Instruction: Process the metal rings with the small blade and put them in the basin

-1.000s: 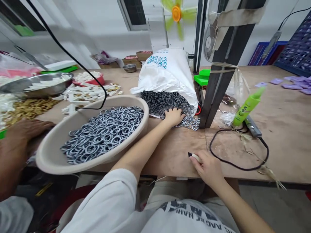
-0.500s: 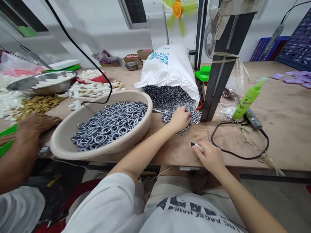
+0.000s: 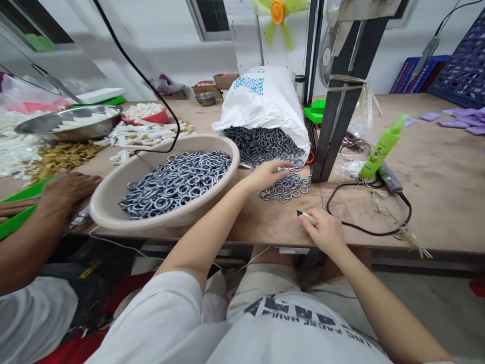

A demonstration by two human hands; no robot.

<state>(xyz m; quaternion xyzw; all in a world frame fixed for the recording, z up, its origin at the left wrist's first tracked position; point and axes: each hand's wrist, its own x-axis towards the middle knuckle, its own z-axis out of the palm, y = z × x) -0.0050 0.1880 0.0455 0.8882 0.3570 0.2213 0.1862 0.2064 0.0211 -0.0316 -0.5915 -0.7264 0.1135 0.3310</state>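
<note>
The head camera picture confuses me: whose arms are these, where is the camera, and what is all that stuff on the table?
The camera sits on a person's head and looks forward and down, so the two bare arms reaching up from the bottom are that person's own. The left hand is open, fingers spread over loose metal rings that have spilled onto the wooden table from a white sack lying on its side. The right hand rests on the table, closed around a small white piece with a dark tip; what it is cannot be told. A beige basin heaped with the same rings stands to the left. On the right lie a green bottle and a black cable. The hand at far left belongs to a co-worker.
</note>
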